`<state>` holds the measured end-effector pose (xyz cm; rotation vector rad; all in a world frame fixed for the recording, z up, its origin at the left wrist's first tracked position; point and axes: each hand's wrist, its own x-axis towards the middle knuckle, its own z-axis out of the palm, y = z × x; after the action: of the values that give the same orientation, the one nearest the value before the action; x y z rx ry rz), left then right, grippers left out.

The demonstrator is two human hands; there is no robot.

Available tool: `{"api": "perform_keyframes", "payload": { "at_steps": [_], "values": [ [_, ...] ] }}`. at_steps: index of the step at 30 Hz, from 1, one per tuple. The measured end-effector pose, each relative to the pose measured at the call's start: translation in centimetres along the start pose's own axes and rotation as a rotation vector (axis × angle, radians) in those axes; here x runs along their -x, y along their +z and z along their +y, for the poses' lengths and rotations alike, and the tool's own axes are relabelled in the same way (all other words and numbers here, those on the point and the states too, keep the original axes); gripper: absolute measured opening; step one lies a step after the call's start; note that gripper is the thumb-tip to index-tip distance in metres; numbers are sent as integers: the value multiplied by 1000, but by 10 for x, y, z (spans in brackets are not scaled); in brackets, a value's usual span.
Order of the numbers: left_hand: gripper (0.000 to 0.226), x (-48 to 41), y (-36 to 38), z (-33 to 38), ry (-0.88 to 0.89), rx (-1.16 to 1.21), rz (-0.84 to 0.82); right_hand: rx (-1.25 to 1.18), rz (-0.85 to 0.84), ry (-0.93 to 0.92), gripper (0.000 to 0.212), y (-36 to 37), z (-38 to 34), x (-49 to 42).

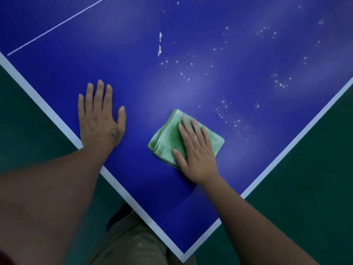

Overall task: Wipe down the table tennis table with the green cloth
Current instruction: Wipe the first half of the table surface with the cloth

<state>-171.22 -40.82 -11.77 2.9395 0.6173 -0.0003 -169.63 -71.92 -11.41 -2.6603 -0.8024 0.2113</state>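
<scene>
A blue table tennis table (133, 54) with white edge lines fills the view, one corner pointing toward me. The folded green cloth (166, 138) lies flat on it near that corner. My right hand (196, 150) presses on the cloth with straight fingers. My left hand (101, 117) rests flat on the bare table surface near the left edge, fingers spread. White specks and smears (160, 44) dot the surface beyond and to the right of the cloth.
Dark green floor (305, 188) lies on both sides of the table corner. My leg in khaki trousers (133, 241) stands just below the corner. A thin white centre line (57, 25) runs across the far left of the table.
</scene>
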Motion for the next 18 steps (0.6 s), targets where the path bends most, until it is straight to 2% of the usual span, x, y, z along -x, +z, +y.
{"api": "perform_keyframes", "payload": {
  "at_steps": [4,10,13,18],
  "values": [
    [72,1,0,-1,12,10,12,-25,-175,-63,91,-15,-4,58],
    [72,-1,-1,-3,2,61,23,143,-310,-280,91,-35,20,71],
    [67,1,0,-4,-4,84,46,178,-269,-390,92,-22,20,32],
    [57,4,6,-8,-55,214,133,135,-61,-323,85,11,-23,-78]
  ]
}}
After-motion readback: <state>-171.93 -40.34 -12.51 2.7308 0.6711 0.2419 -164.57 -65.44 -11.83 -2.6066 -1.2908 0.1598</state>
